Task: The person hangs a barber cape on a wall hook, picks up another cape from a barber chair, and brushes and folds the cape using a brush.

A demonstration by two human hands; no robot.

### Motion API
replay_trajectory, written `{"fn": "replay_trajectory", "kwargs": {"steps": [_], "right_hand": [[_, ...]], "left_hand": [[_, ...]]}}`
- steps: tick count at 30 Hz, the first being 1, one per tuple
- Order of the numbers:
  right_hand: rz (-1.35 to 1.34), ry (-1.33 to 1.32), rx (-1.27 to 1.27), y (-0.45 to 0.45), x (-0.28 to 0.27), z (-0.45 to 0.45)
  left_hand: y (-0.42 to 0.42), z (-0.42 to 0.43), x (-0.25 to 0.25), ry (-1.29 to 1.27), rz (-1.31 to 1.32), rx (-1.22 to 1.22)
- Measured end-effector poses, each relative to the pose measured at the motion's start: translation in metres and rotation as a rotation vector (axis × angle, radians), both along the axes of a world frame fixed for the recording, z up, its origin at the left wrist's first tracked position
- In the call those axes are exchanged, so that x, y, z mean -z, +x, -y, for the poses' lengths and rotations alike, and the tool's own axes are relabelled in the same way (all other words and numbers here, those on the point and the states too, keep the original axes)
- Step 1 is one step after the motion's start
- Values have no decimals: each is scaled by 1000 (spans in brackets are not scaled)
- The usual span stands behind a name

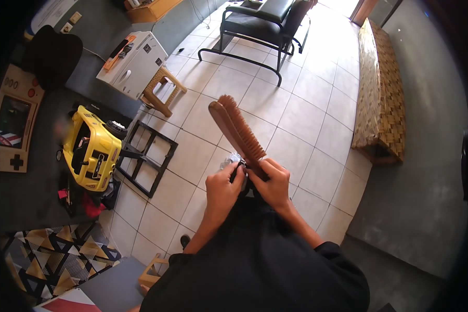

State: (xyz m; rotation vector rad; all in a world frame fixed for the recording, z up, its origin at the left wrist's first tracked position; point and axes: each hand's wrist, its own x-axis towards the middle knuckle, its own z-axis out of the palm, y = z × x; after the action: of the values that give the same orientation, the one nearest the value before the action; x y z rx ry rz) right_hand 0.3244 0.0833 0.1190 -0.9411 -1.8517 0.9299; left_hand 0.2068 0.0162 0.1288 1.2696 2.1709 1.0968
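My right hand is closed around the handle of a wooden brush. The brush slants up and to the left, its row of brown bristles facing right. Close beside it, my left hand grips a small silver and black object, largely covered by my fingers, so its kind cannot be made out. Both hands are held in front of my black garment, above the tiled floor, with the brush's lower end near the silver and black object.
A black barber-style chair stands ahead. On the left are a small white cabinet, a wooden stool, a yellow toy car and a black metal frame. A woven-sided bench lines the right side.
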Motion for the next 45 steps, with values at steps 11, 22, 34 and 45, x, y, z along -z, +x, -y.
{"fn": "replay_trajectory", "kwargs": {"steps": [11,22,34,45], "right_hand": [[-127,-244,-30,2,1,2],[-89,-112,-31,3,-4,1],[-22,-37,-88,5,-3,-8],[-31,-54,-31,1,-11,-13]], "left_hand": [[-4,9,8,108,923,20],[-1,8,1,143,1055,17],[12,6,1,202,926,-60],[5,1,15,131,573,-78]]}}
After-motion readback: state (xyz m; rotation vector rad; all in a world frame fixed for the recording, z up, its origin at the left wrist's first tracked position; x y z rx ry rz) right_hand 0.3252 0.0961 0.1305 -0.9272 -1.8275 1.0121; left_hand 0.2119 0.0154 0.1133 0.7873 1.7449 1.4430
